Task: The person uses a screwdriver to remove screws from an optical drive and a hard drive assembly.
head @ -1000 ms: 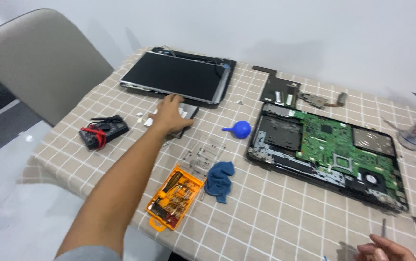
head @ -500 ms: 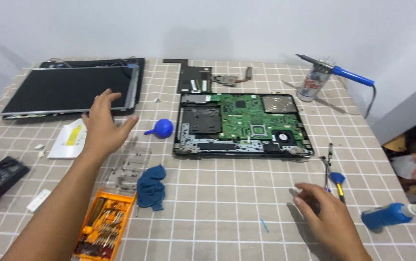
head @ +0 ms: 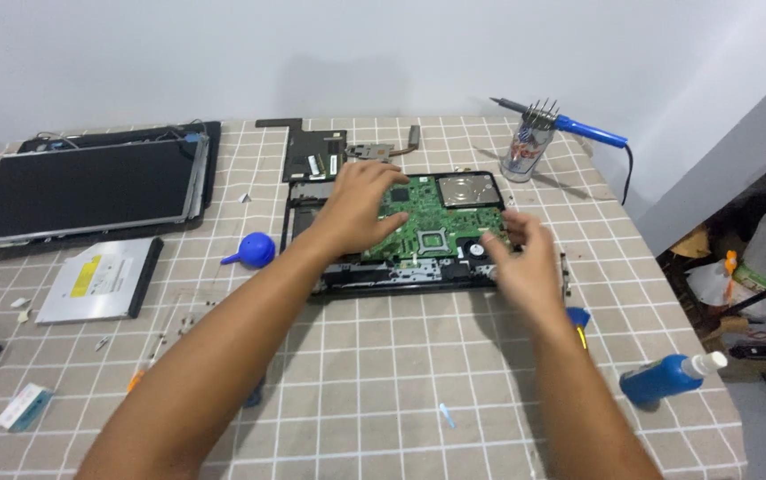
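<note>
**Laptop base stripped to the board, both hands on it**

Laptop base lies open near the middle of the counter, its green board bare and a round silver drive at its far right corner. The left hand rests flat on the board's left part, fingers spread and gripping nothing. The right hand hovers at the base's near right edge, fingers loosely curled; it is blurred, and I cannot tell whether it pinches something small.

Judging by how things lie, the teardown is well along: the screen panel sits apart at the far left, a slim optical drive lies in front of it, and a black cover piece with a metal heat pipe rests just behind the base. Small screws are scattered on the checked cloth to the left. The board is seated in its shell, so lifting it out looks like the part left to do.

Around these lie a blue blower bulb left of the base, a blue soldering iron propped on a can at the far right, and a blue bottle on its side near the right edge.
</note>
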